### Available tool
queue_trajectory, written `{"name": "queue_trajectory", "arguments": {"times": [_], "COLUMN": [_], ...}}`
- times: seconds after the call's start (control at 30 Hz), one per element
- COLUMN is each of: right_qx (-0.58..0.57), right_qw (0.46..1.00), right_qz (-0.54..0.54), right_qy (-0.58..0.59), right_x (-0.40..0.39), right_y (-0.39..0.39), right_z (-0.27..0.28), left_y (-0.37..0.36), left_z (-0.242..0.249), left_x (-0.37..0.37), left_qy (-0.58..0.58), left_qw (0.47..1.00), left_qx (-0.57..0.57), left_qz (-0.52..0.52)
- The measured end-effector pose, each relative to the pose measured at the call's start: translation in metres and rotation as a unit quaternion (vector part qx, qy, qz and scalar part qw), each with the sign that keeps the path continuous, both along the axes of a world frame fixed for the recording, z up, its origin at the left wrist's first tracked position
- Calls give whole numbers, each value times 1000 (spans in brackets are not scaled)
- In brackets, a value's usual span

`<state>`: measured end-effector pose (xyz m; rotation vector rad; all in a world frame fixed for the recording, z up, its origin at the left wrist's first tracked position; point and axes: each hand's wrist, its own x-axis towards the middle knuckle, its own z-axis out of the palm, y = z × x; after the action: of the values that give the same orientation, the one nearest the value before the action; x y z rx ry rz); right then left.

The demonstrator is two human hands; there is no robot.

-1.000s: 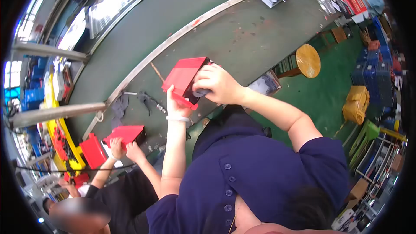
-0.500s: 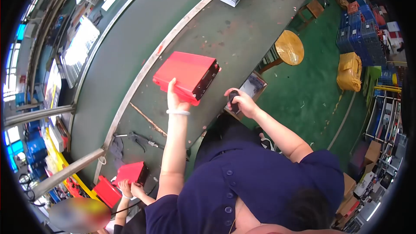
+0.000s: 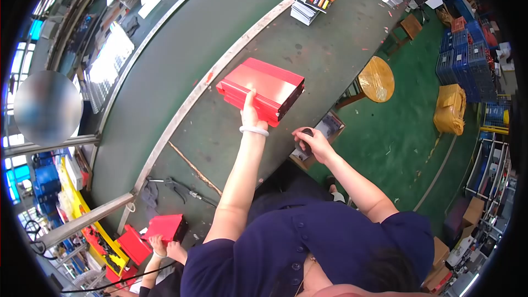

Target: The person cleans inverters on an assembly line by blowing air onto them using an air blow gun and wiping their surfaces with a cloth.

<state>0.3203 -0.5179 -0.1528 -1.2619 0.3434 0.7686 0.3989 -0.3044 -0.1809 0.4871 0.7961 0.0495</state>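
My left hand (image 3: 252, 114) grips the near edge of a red amplifier (image 3: 263, 83), its thumb over the ribbed top. Dark end panels on the metal case face right. Underneath is the worn dark green workbench (image 3: 330, 38). My right hand (image 3: 314, 144) is closed around a small black object (image 3: 306, 138), just off the bench's front edge and to the right of the amplifier. The fingers cover much of that black piece, so I cannot tell its kind.
At the lower left, a co-worker's hands (image 3: 165, 246) hold another red case (image 3: 166, 227). A tool with black handles (image 3: 179, 187) lies on the bench near a thin stick (image 3: 195, 169). Stacked cards (image 3: 316, 3) stand farther along. A round stool (image 3: 377, 79) is beside the bench.
The view has shifted, so the bench and stool appear lower and farther right. The amplifier has turned slightly, showing less of its end panel. Both my hands keep their grips.
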Motion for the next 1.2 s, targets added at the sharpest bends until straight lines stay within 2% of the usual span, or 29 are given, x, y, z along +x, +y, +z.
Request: {"name": "queue_trajectory", "arguments": {"times": [0.1, 0.17, 0.23, 0.3, 0.37, 0.43, 0.5, 0.53, 0.57, 0.6, 0.63, 0.7, 0.73, 0.77, 0.8, 0.87, 0.97, 1.0, 1.03, 1.1, 1.17, 1.2], "right_qx": [-21, -33, -61, -59, -72, -87, -96, -103, -108, -112, -121, -112, -127, -137, -139, -136, -117, -101, -86, -124, -153, -90], "right_qw": [1000, 999, 998, 998, 996, 995, 994, 993, 992, 991, 989, 990, 988, 986, 984, 979, 975, 977, 979, 942, 880, 887], "right_qz": [8, 9, 20, 27, 46, 49, 56, 58, 66, 76, 81, 87, 88, 94, 107, 146, 187, 184, 181, 309, 434, 443], "right_qy": [-5, -7, -8, -6, -19, -11, -16, -22, -24, -22, -17, -7, 6, 5, 16, 30, 28, 32, 35, -36, -118, -91], "right_x": [-9, -15, -19, -25, -30, -37, -43, -43, -46, -46, -46, -46, -45, -45, -43, -35, -21, -20, -19, 5, 21, 9], "right_y": [-8, -10, -13, -14, -17, -20, -27, -30, -33, -33, -34, -40, -41, -42, -43, -37, -5, 12, 29, 42, 71, 102], "right_z": [-9, -11, -9, -7, -7, -11, -16, -16, -15, -13, -9, -10, -11, -17, -25, -32, -35, -34, -33, -93, -133, -83], "left_y": [-4, -23, -42, -66, -86, -102, -130, -142, -154, -155, -141, -122, -116, -109, -82, -30, 31, 46, 56, 68, 69, 68], "left_z": [-15, -10, -50, -30, -19, -44, -50, -57, -59, -73, -39, -5, 8, 23, 78, 163, 262, 288, 307, 335, 352, 361], "left_x": [0, -1, 1, 3, 8, 19, 34, 40, 49, 60, 56, 51, 53, 51, 30, -21, -105, -133, -156, -193, -220, -234], "left_qy": [17, 7, -3, 36, 85, 101, 95, -3, -30, 90, 74, -74, -96, -139, -168, -288, -479, -531, -563, -603, -625, -640], "left_qw": [1000, 997, 993, 991, 986, 978, 980, 978, 976, 971, 964, 929, 922, 920, 919, 905, 865, 841, 818, 780, 750, 745], "left_qx": [16, -13, -40, -82, -136, -182, -176, -209, -215, -166, -100, -51, -85, -66, 41, 119, 10, 58, 100, 166, 215, 186], "left_qz": [5, 74, 108, 101, 36, -25, -13, -4, -5, -150, -236, -358, -366, -359, -354, -291, -152, -93, -63, -21, -2, 25]}}
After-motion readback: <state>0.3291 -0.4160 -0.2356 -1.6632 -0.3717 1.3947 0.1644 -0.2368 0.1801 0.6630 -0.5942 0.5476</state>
